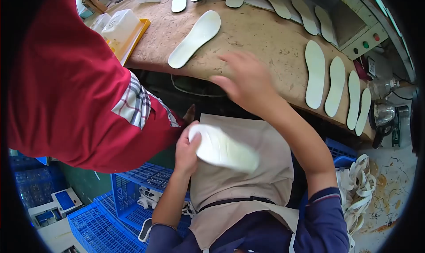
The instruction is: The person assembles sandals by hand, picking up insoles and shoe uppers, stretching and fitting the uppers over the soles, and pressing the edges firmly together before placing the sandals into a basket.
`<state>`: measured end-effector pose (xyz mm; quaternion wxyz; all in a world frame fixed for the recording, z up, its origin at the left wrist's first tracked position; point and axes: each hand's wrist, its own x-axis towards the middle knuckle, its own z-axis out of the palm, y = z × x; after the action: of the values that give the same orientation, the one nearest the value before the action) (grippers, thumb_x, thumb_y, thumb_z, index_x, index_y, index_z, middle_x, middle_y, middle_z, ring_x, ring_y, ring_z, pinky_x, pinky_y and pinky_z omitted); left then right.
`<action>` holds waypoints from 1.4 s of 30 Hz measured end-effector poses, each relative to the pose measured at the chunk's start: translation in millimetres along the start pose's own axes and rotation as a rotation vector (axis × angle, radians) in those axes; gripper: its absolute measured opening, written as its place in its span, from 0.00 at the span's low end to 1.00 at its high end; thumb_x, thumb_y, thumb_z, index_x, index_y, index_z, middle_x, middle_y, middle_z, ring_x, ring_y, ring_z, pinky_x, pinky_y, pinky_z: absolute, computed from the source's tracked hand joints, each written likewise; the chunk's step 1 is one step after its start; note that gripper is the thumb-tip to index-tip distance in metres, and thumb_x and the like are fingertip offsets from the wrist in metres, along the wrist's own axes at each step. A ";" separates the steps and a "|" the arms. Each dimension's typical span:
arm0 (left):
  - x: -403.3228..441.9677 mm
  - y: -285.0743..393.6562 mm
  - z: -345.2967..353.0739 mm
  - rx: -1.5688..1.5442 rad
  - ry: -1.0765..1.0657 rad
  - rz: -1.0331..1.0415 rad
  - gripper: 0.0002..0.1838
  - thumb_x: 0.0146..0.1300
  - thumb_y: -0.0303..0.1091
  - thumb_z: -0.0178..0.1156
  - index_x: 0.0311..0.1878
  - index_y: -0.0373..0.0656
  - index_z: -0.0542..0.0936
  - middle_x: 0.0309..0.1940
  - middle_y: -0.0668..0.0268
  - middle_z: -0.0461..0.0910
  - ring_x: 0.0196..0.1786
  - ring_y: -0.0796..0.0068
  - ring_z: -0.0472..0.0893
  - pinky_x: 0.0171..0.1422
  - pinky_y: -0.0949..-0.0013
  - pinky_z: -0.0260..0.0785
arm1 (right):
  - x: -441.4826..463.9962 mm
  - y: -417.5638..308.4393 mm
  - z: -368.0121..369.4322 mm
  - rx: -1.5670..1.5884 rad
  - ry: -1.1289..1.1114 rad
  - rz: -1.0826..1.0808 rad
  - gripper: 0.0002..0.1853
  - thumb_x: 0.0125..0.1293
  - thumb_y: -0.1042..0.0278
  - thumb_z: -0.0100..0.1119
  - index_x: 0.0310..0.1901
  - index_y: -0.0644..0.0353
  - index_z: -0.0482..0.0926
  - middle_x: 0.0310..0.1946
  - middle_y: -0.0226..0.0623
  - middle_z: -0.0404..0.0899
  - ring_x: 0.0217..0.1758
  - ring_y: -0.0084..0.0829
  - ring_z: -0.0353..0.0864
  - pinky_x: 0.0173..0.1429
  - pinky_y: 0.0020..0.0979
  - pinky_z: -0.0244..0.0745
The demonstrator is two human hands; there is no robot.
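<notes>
My left hand [186,153] grips one end of a white insole [221,149], its thumb on top, over my beige apron [270,142]. The far end of that insole is blurred. My right hand [248,78] is raised over the front edge of the worktable [265,45], thumb and fingers apart, holding nothing. Just left of it, a single white insole [195,39] lies slanted on the table. Several more insoles [315,74] lie in a row at the table's right side.
A co-worker in red [84,89] stands close at the left. More insoles [274,1] lie at a machine [365,40]. Blue crates [110,226] are at lower left, white straps [356,186] at right, a yellow tray [137,40] at upper left.
</notes>
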<state>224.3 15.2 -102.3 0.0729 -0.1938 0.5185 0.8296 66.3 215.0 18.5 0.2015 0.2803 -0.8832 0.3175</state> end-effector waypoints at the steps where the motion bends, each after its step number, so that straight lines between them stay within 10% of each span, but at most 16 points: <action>1: -5.6 2.1 0.5 0.157 -0.018 0.012 0.23 0.73 0.28 0.57 0.68 0.34 0.71 0.56 0.62 0.80 0.56 0.75 0.80 0.64 0.70 0.71 | 21.8 5.8 37.0 -0.044 0.018 -0.063 0.26 0.58 0.54 0.73 0.55 0.60 0.80 0.53 0.46 0.81 0.61 0.46 0.78 0.65 0.44 0.72; 8: -2.1 7.7 5.6 0.412 -0.039 0.138 0.20 0.69 0.30 0.61 0.61 0.33 0.77 0.47 0.62 0.83 0.49 0.77 0.80 0.57 0.70 0.73 | 86.4 50.2 138.6 -0.056 -0.032 -0.378 0.22 0.59 0.59 0.72 0.54 0.56 0.81 0.50 0.40 0.84 0.55 0.43 0.82 0.61 0.40 0.76; 11: 12.9 24.9 12.4 0.496 -0.039 0.251 0.19 0.67 0.29 0.62 0.59 0.32 0.79 0.46 0.62 0.84 0.48 0.77 0.81 0.55 0.71 0.73 | 75.8 46.7 30.0 0.046 0.237 -0.428 0.15 0.65 0.68 0.66 0.53 0.57 0.82 0.40 0.39 0.86 0.39 0.40 0.87 0.43 0.32 0.83; 16: 49.8 29.6 10.8 0.291 -0.020 0.205 0.18 0.78 0.38 0.52 0.56 0.32 0.80 0.44 0.65 0.83 0.45 0.80 0.81 0.52 0.73 0.73 | -47.0 24.1 -119.8 0.593 0.369 0.224 0.14 0.76 0.77 0.48 0.56 0.76 0.77 0.49 0.42 0.84 0.50 0.29 0.85 0.55 0.30 0.81; 20: 62.1 50.7 30.5 0.278 -0.127 0.208 0.18 0.80 0.41 0.51 0.54 0.34 0.79 0.42 0.66 0.84 0.42 0.80 0.82 0.50 0.75 0.73 | -138.8 27.9 -159.5 0.827 -0.220 0.946 0.13 0.64 0.77 0.66 0.50 0.68 0.79 0.43 0.31 0.84 0.43 0.20 0.81 0.52 0.23 0.76; 26: 72.0 75.9 68.6 0.360 -0.184 0.376 0.17 0.78 0.39 0.53 0.58 0.35 0.77 0.44 0.65 0.83 0.45 0.80 0.81 0.51 0.75 0.73 | -149.8 66.5 -204.5 0.207 -1.260 0.890 0.23 0.46 0.69 0.79 0.45 0.63 0.83 0.34 0.39 0.85 0.41 0.25 0.84 0.46 0.27 0.77; 31: 76.0 89.3 77.4 0.272 -0.188 0.353 0.16 0.76 0.37 0.55 0.56 0.33 0.77 0.45 0.62 0.83 0.45 0.76 0.83 0.53 0.72 0.76 | -163.3 79.3 -179.1 -0.019 -1.574 0.537 0.22 0.43 0.62 0.79 0.43 0.57 0.88 0.35 0.45 0.88 0.45 0.50 0.86 0.52 0.44 0.78; 34: 79.5 90.2 69.5 0.204 -0.190 0.301 0.18 0.76 0.37 0.53 0.59 0.31 0.76 0.49 0.57 0.83 0.50 0.70 0.84 0.57 0.68 0.77 | -174.9 67.5 -156.6 0.017 -1.748 0.388 0.22 0.42 0.60 0.81 0.41 0.57 0.87 0.33 0.44 0.87 0.40 0.49 0.86 0.48 0.44 0.78; 39: 81.5 77.0 72.7 0.042 -0.197 0.231 0.21 0.79 0.40 0.46 0.59 0.31 0.75 0.50 0.53 0.83 0.51 0.62 0.84 0.61 0.59 0.76 | -150.0 77.0 -166.3 0.394 -1.260 0.607 0.22 0.46 0.61 0.80 0.39 0.63 0.83 0.30 0.49 0.81 0.37 0.49 0.83 0.41 0.40 0.74; 42: 77.1 48.7 91.7 0.022 -0.249 0.176 0.21 0.79 0.41 0.46 0.59 0.31 0.75 0.51 0.52 0.83 0.53 0.61 0.84 0.62 0.59 0.76 | -137.6 72.4 -161.6 0.643 -1.002 0.675 0.22 0.57 0.62 0.76 0.49 0.66 0.82 0.37 0.36 0.85 0.42 0.27 0.84 0.46 0.33 0.76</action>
<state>115.5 68.6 -56.9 0.0659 -0.0425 0.5293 0.8448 154.8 420.8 28.5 -0.4349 0.1487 -0.7706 0.4415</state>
